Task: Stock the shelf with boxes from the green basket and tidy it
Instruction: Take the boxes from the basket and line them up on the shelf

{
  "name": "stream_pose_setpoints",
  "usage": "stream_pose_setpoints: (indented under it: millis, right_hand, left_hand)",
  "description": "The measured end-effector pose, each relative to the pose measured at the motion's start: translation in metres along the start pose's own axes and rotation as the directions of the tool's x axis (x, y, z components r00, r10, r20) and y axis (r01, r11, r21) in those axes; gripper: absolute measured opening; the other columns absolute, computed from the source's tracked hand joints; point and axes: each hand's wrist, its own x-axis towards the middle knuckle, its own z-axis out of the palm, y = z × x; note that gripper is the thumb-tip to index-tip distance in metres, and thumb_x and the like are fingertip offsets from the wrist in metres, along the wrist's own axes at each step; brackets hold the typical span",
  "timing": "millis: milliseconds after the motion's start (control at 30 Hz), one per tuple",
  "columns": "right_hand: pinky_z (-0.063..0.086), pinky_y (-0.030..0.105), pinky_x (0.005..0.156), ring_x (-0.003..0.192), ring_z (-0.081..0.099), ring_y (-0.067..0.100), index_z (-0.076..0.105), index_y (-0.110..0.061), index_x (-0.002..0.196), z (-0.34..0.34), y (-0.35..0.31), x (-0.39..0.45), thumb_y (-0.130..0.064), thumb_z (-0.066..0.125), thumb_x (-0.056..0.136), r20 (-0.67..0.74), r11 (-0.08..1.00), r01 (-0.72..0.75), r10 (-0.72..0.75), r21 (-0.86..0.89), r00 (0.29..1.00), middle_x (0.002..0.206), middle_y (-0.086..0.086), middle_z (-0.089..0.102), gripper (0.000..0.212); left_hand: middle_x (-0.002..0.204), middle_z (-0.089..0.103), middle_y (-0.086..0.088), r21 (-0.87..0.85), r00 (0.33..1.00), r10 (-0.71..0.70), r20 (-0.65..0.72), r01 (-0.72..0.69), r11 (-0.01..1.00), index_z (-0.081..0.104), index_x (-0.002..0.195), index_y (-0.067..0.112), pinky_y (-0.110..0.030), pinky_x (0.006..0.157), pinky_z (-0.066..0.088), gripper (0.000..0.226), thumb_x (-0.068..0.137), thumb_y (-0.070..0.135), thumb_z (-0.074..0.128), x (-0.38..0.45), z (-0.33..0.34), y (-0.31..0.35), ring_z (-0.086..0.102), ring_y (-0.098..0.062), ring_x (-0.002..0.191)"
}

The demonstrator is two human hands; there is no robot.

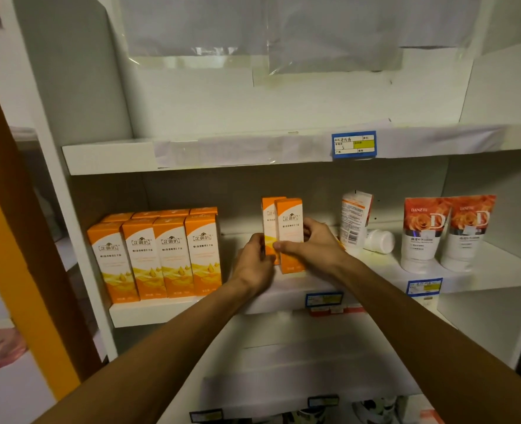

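Observation:
Two upright orange-and-white boxes [288,223] stand side by side at the middle of the white shelf [497,270]. My left hand [254,264] grips the left one low down, and my right hand [311,244] wraps round the right one, thumb across its front. To their left, a block of several matching orange boxes [158,255] stands in two rows at the shelf's front edge. A gap of bare shelf separates that block from the held pair. The green basket is out of view.
Right of my hands stand a white tube [354,221], a small white jar on its side [380,241] and two rose-printed tubes [445,234]. Blue price labels [354,144] hang on the shelf edges. The shelf above holds nothing visible. More shelves lie below.

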Motion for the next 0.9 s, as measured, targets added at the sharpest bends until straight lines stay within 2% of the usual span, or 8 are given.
stream_pose_setpoints:
  millis: [67,167,267,333,567,700,800,900]
  right_hand:
    - [0.059,0.026,0.078,0.099,0.069,0.01,0.059,-0.025,0.121,0.0,-0.001,0.002,-0.015,0.087,0.073,0.012,1.0,-0.009,0.009,0.002,1.0,0.111,-0.005,0.071,0.057]
    - [0.06,0.037,0.087,0.101,0.07,0.015,0.06,-0.023,0.123,0.0,0.004,0.006,-0.016,0.089,0.07,0.009,1.0,-0.015,0.015,0.017,1.0,0.115,-0.002,0.072,0.061]
    - [0.06,0.039,0.085,0.101,0.07,0.016,0.059,-0.025,0.119,-0.002,0.009,0.007,-0.016,0.088,0.07,-0.023,1.0,0.003,-0.003,0.011,1.0,0.115,0.0,0.071,0.057]
    - [0.061,0.042,0.084,0.102,0.069,0.018,0.059,-0.024,0.119,-0.005,0.012,0.007,-0.016,0.087,0.072,-0.052,1.0,0.015,-0.016,-0.02,0.999,0.116,0.002,0.071,0.056]
    - [0.062,0.043,0.078,0.099,0.07,0.017,0.057,-0.03,0.121,-0.015,0.016,0.015,-0.035,0.088,0.068,-0.114,0.974,0.023,-0.049,-0.224,0.992,0.116,-0.003,0.07,0.061]
    - [0.062,0.04,0.079,0.105,0.068,0.017,0.055,-0.027,0.128,-0.016,0.023,0.015,-0.046,0.085,0.069,-0.163,0.947,0.059,-0.116,-0.316,0.98,0.124,-0.002,0.067,0.068]
    - [0.059,0.03,0.077,0.107,0.066,0.017,0.056,-0.023,0.125,-0.014,0.027,0.015,-0.05,0.082,0.072,-0.195,0.908,0.105,-0.198,-0.405,0.961,0.124,-0.002,0.066,0.065]
    - [0.06,0.032,0.076,0.106,0.067,0.018,0.058,-0.023,0.124,-0.014,0.029,0.017,-0.058,0.078,0.071,-0.196,0.877,0.126,-0.24,-0.464,0.951,0.121,-0.001,0.067,0.066]
  left_hand:
    - [0.136,0.061,-0.001,0.067,0.998,0.03,0.046,-0.033,0.997,0.047,0.138,0.029,-0.048,0.099,0.054,0.045,0.097,0.012,0.054,-0.001,-0.002,0.0,0.06,-0.025,0.121]
    - [0.138,0.057,-0.001,0.249,0.996,0.078,0.04,-0.085,0.965,0.045,0.14,0.028,-0.043,0.103,0.051,0.047,0.095,0.018,0.055,-0.004,-0.003,0.002,0.057,-0.023,0.124]
    - [0.154,0.037,-0.009,0.575,0.996,0.072,-0.048,-0.032,0.817,0.037,0.147,0.016,-0.041,0.115,0.032,0.052,0.098,0.029,0.052,-0.004,-0.003,0.003,0.033,-0.027,0.143]
    - [0.159,0.026,-0.013,0.683,0.999,0.018,-0.03,0.008,0.73,0.034,0.149,0.013,-0.042,0.119,0.024,0.057,0.101,0.04,0.045,-0.001,-0.001,0.002,0.023,-0.03,0.147]
    - [0.158,0.026,-0.017,0.809,0.995,-0.1,0.025,0.039,0.587,0.032,0.149,0.01,-0.049,0.12,0.02,0.067,0.099,0.053,0.032,0.007,0.0,-0.002,0.024,-0.035,0.145]
    - [0.154,0.028,-0.02,0.84,0.997,-0.078,-0.007,0.048,0.54,0.035,0.146,0.007,-0.05,0.119,0.02,0.067,0.098,0.055,0.033,0.014,-0.002,0.0,0.026,-0.037,0.142]
    - [0.154,0.027,-0.022,0.853,0.996,-0.088,-0.007,0.052,0.52,0.034,0.146,0.005,-0.049,0.119,0.021,0.068,0.099,0.053,0.033,0.019,-0.001,0.0,0.025,-0.038,0.142]
    - [0.157,0.023,-0.025,0.895,0.997,-0.07,-0.015,0.044,0.444,0.031,0.149,0.004,-0.05,0.12,0.02,0.07,0.1,0.053,0.03,0.024,-0.002,0.003,0.02,-0.042,0.145]
